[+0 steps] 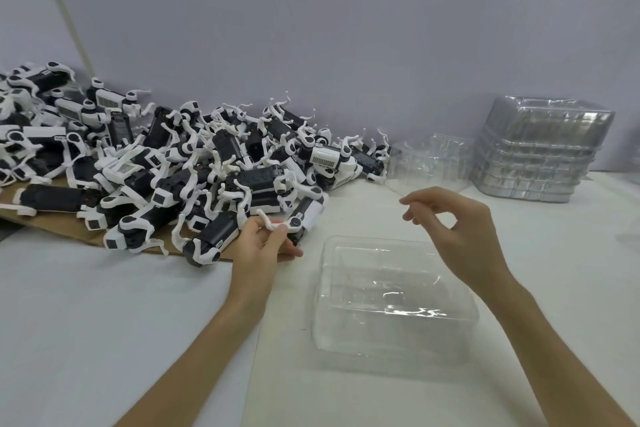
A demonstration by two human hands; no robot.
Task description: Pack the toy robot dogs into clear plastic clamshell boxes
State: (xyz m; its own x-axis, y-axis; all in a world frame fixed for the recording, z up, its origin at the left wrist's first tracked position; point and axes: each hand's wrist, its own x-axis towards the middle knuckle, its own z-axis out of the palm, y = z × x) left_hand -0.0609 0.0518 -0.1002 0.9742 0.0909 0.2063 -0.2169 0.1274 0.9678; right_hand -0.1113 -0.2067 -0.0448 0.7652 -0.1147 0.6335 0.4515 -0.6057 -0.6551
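Massive pile of dogs (156,156) dumped on cardboard (52,224) along the wall. The left hand (263,246) has one dog (306,211) at the pile's near edge, thumb and fingers pinched round its white leg. The right hand (460,222) hangs just above a clear box (394,302) on the table (104,305), fingers loosely curled, holding nothing. A stack of boxes (540,149) sits far right by the wall.

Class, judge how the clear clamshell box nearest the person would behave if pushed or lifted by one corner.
The clear clamshell box looks thin-walled and empty, so probably very light; a nudge would likely slide it across the white table. Lifted by a corner, it may flex. Its broad, low shape makes tipping unlikely.
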